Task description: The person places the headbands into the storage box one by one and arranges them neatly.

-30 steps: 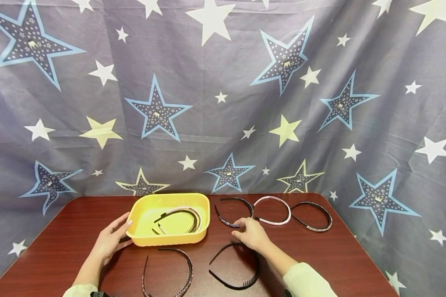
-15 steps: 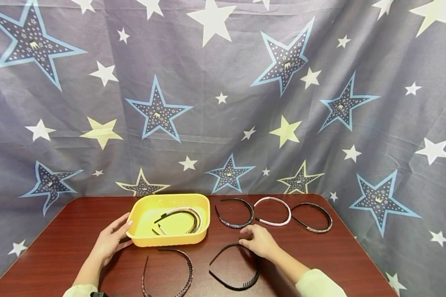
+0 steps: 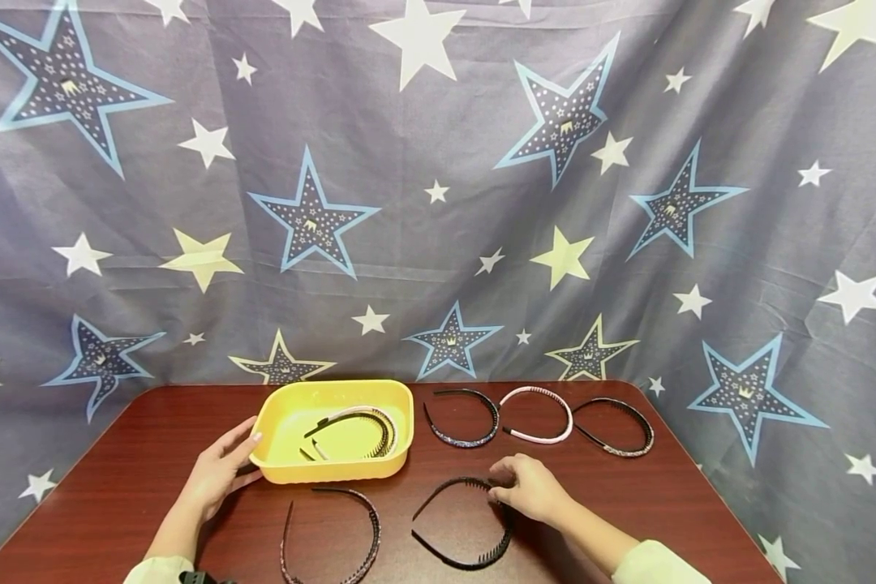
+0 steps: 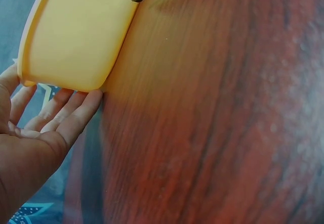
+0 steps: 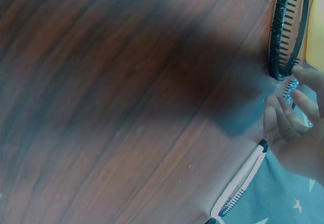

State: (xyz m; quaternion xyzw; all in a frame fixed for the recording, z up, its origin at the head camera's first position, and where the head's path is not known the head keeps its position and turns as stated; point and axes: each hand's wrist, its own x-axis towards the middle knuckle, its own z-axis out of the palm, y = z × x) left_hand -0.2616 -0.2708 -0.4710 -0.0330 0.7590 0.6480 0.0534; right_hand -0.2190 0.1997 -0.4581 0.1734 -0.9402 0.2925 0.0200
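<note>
My left hand holds the left end of a yellow plastic tub, its thumb at the rim and its other fingers against the outer wall. Inside the tub lie a pale headband and a black toothed headband, overlapping. My right hand is at the upper right of a black headband on the table, fingers loosely bent. In the right wrist view the thumb is by that black headband; whether it touches cannot be told. The other fingers are apart from it.
A dark glittery headband, a pale pink headband and a black headband with a patterned end lie in a row at the back right. Another patterned headband lies at the front. A starry cloth hangs behind the brown table.
My right hand has left the dark glittery headband in the back row and moved toward me and to the right, to the black headband in front. My left hand stays at the tub.
</note>
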